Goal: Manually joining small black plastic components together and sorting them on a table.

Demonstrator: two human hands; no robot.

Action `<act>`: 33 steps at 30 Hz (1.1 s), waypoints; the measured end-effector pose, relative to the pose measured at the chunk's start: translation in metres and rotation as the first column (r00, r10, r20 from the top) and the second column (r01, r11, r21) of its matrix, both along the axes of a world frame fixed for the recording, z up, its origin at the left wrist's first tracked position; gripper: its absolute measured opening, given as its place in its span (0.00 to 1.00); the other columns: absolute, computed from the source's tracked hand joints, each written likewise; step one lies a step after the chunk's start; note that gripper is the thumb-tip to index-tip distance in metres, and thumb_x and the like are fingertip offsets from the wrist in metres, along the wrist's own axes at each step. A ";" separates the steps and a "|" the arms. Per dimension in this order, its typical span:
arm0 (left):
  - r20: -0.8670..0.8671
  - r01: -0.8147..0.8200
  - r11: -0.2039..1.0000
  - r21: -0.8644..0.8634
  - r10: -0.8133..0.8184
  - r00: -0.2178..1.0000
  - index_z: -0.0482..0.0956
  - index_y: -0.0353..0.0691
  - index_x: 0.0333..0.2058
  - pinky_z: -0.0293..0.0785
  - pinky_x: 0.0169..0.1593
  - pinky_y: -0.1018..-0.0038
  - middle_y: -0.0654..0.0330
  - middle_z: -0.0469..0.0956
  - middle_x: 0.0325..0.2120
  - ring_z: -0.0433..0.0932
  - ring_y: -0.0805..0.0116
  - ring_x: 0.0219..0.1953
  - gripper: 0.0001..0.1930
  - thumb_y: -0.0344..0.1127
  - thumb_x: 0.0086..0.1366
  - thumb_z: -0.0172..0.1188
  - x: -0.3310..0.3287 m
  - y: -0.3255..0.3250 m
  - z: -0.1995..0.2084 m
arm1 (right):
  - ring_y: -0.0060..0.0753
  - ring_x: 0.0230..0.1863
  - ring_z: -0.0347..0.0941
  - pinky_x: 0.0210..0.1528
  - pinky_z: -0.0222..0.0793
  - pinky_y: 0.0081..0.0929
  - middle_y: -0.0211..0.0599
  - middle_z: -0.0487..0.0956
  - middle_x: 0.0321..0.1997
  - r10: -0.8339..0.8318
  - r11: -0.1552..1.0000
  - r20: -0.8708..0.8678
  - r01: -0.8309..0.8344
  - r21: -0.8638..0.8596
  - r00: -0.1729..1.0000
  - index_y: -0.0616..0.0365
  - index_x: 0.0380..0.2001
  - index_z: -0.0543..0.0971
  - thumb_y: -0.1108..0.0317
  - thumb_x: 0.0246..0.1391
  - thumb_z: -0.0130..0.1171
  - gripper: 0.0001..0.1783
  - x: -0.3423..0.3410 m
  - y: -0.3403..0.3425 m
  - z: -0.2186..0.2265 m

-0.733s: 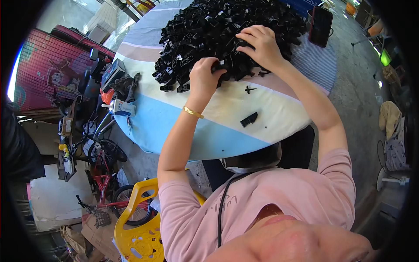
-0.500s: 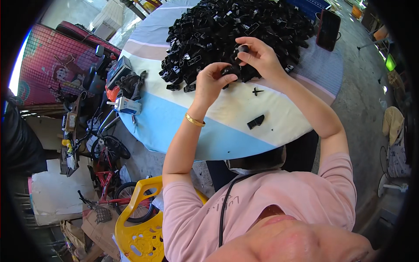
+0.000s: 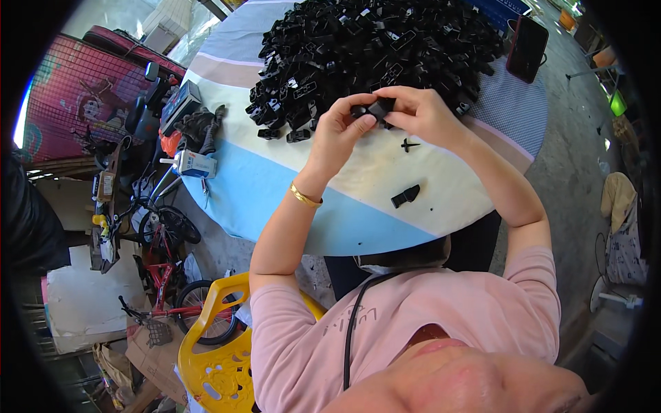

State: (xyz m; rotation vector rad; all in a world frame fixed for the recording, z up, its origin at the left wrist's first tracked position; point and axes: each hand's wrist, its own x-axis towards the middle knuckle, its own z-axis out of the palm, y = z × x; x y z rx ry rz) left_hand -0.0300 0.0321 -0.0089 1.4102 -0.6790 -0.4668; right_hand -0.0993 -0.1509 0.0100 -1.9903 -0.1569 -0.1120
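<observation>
My left hand (image 3: 337, 131) and my right hand (image 3: 420, 115) meet just in front of a big heap of black plastic parts (image 3: 372, 51). Between them is a small black plastic part (image 3: 377, 109), pinched from both sides by fingers and thumbs. Fingers hide some of it, and I cannot tell whether it is one piece or two. On the cloth nearer to me lie a small black cross-shaped piece (image 3: 409, 145) and a loose black plastic part (image 3: 405, 196).
A striped cloth covers the round table (image 3: 296, 213). At its left edge are a blue-and-white box (image 3: 196, 164) and a dark box (image 3: 180, 108). A phone (image 3: 527, 49) stands at the right, beside a blue crate (image 3: 501, 12). A yellow chair (image 3: 220, 358) is at lower left.
My right hand has come down from the heap toward my left hand. Both hands now hold a black part together, where before they were slightly apart.
</observation>
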 end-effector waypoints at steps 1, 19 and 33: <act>-0.002 0.003 1.000 -0.001 -0.003 1.000 0.70 0.34 0.49 0.74 0.39 0.82 0.58 0.74 0.37 0.74 0.77 0.35 0.19 0.25 0.57 0.59 -0.001 -0.002 -0.001 | 0.17 0.28 0.70 0.30 0.67 0.16 0.28 0.74 0.28 -0.003 1.000 -0.002 0.003 -0.001 1.000 0.63 0.45 0.74 0.75 0.47 0.57 0.19 -0.001 0.000 -0.004; -0.080 -0.156 0.985 -0.074 0.150 0.985 0.73 0.33 0.41 0.76 0.40 0.79 0.62 0.77 0.28 0.76 0.74 0.28 0.15 0.23 0.53 0.63 -0.009 -0.007 -0.006 | 0.14 0.33 0.71 0.31 0.69 0.10 0.28 0.77 0.33 -0.185 0.945 0.137 0.138 0.296 0.973 0.61 0.37 0.78 0.74 0.55 0.53 0.08 0.000 0.014 -0.020; -0.226 -0.059 0.979 -0.197 0.013 0.974 0.68 0.31 0.50 0.75 0.43 0.77 0.60 0.77 0.32 0.76 0.73 0.35 0.21 0.22 0.57 0.59 -0.011 -0.005 -0.005 | 0.13 0.29 0.68 0.26 0.62 0.11 0.29 0.77 0.33 -0.230 0.954 0.342 0.142 0.265 0.911 0.56 0.37 0.79 0.69 0.55 0.54 0.08 0.017 -0.008 -0.020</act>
